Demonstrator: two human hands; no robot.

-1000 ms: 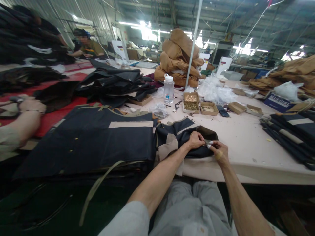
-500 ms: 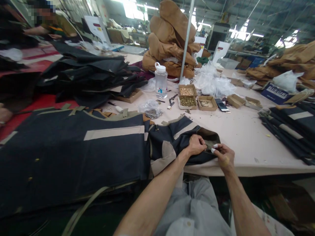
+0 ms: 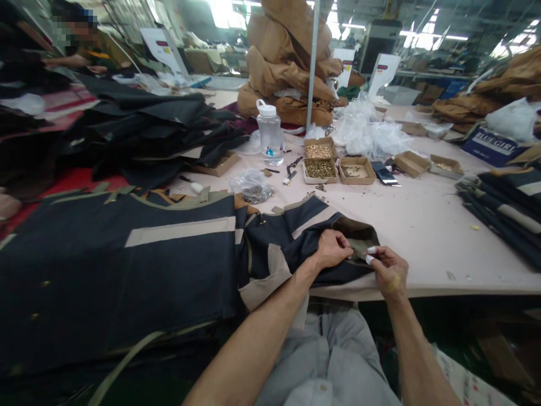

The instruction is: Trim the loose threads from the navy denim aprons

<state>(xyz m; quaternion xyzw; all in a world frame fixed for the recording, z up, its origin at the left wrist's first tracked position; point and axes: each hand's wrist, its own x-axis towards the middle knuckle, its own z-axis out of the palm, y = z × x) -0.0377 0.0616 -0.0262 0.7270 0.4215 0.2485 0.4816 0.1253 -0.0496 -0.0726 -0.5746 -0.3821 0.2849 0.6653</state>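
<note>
A dark navy fabric piece (image 3: 276, 232) with olive edging and a pale strip (image 3: 313, 222) lies bunched at the table's front edge. Its right end is folded back and shows an olive-brown underside (image 3: 359, 230). My left hand (image 3: 332, 249) is closed, thumb and fingers pinching the olive edging there. Facing it, my right hand (image 3: 392, 273) pinches the same edging between thumb and forefinger, both tips wrapped in white. Any small part between the fingertips is too small to make out. To the left, a stack of similar navy pieces (image 3: 177, 270) lies flat.
Small boxes of brass-coloured fittings (image 3: 320, 179) stand behind my hands, beside a phone (image 3: 384, 173) and a clear water bottle (image 3: 270, 135). A metal pole (image 3: 313, 73) rises before piled brown fabric (image 3: 291, 73). Folded navy pieces (image 3: 507, 211) lie right. Another person works far left.
The view has shifted slightly, so the table things sit a little differently in it. Both hands keep their pinch on the olive edging, with the fingertips slightly moved.
</note>
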